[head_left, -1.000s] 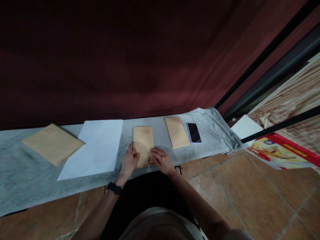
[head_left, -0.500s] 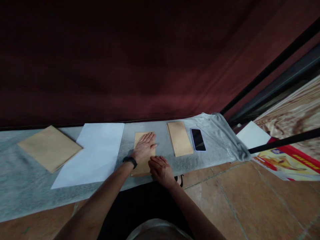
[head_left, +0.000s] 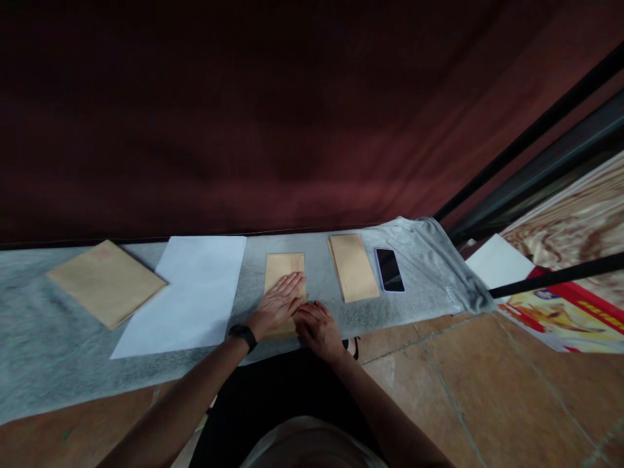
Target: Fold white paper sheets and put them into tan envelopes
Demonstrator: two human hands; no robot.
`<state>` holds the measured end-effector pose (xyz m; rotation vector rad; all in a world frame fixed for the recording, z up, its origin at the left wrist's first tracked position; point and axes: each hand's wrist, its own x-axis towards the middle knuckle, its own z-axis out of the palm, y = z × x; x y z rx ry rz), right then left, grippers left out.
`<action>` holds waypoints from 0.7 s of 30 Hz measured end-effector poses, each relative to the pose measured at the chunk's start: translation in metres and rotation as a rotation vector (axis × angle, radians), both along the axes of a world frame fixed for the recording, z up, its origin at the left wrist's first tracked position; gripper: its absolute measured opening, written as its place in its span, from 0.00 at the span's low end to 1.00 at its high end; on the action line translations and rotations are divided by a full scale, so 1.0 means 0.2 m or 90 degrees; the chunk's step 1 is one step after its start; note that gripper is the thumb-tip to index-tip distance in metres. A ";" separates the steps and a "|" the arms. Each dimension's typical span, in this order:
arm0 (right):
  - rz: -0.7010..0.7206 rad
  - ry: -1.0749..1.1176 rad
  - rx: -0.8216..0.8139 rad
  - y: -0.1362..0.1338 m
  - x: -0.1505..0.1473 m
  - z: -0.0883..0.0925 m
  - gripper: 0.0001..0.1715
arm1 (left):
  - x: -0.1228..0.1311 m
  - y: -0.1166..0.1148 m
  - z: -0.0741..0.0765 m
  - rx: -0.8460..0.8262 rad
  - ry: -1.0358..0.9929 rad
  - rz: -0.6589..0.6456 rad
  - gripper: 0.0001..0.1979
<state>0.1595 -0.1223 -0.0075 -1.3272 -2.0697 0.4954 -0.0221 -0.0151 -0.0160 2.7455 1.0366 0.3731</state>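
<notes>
A brown paper envelope (head_left: 285, 263) lies on the grey cloth in front of me. My left hand (head_left: 281, 300), a dark band on its wrist, presses flat on the envelope's middle with fingers stretched out. At the envelope's lower right edge rests my right hand (head_left: 319, 330), its fingers slightly bent and touching the paper. The two hands nearly meet and cover much of the envelope's lower half. To the right is a stack of brown envelopes (head_left: 354, 268). On the left, white paper sheets (head_left: 190, 296) lie partly under larger brown envelopes (head_left: 108, 284).
A phone (head_left: 390, 270) with a purple edge lies right of the envelope stack. The narrow surface is draped with grey cloth (head_left: 429, 286), bunched at its right end. Black bars (head_left: 560, 276) stand beyond it, near a colourful printed box (head_left: 570, 312). A dark red curtain (head_left: 312, 130) hangs behind.
My left hand has slid down the envelope toward me, uncovering its top part. The right hand stays at the lower right edge. The whole view has shifted slightly.
</notes>
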 end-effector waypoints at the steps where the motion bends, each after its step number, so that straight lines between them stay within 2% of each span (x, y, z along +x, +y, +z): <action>1: -0.004 0.011 -0.002 0.00 0.00 -0.01 0.14 | -0.01 -0.03 0.00 0.004 -0.004 -0.002 0.31; 4: -0.040 0.039 -0.014 -0.01 0.02 -0.04 0.13 | -0.05 -0.11 0.01 0.015 -0.007 -0.017 0.31; 7: -0.091 0.045 -0.020 0.02 0.03 -0.05 0.19 | -0.09 -0.21 0.01 0.014 0.003 -0.040 0.31; 10: -0.038 0.004 -0.004 0.09 0.02 -0.03 0.23 | -0.13 -0.32 0.03 0.014 0.028 -0.055 0.32; 14: 0.059 -0.126 0.010 0.23 -0.02 -0.02 0.27 | -0.18 -0.44 0.03 0.014 0.042 -0.057 0.31; 21: 0.014 -0.235 0.011 0.50 -0.04 -0.06 0.34 | -0.19 -0.51 0.03 -0.014 0.039 -0.020 0.26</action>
